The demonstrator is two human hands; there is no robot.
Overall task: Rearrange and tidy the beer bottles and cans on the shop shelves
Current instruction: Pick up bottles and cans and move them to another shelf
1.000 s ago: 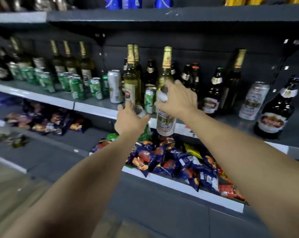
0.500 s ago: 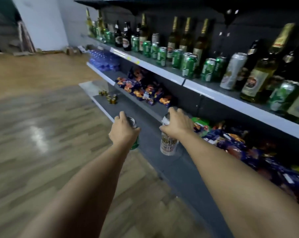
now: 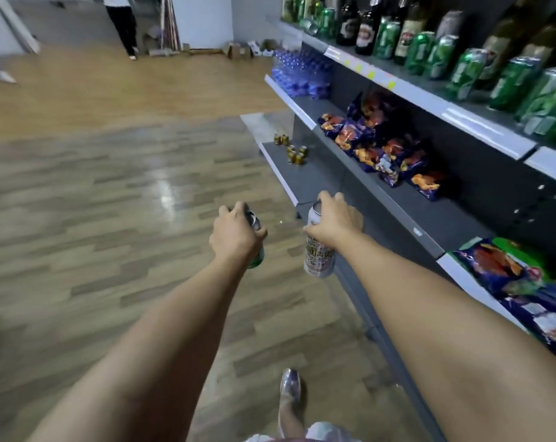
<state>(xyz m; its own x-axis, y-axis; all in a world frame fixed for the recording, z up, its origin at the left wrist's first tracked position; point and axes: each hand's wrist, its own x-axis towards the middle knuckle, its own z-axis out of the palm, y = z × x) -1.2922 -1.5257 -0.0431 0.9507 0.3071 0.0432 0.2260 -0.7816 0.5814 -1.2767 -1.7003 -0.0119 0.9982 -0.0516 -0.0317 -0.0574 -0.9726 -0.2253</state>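
Green can (image 3: 256, 247) mostly hidden behind left hand (image 3: 235, 232)

I see a glossy wood-plank floor (image 3: 104, 193) running to a far white wall (image 3: 203, 17). Grey shelving (image 3: 430, 218) lines the right side, with cardboard boxes (image 3: 238, 51) at the far wall.

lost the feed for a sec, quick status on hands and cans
Left hand grips green can. Right hand grips white can by its top. Both cans off the shelf, over the floor. Nothing blocking the beer shelf.
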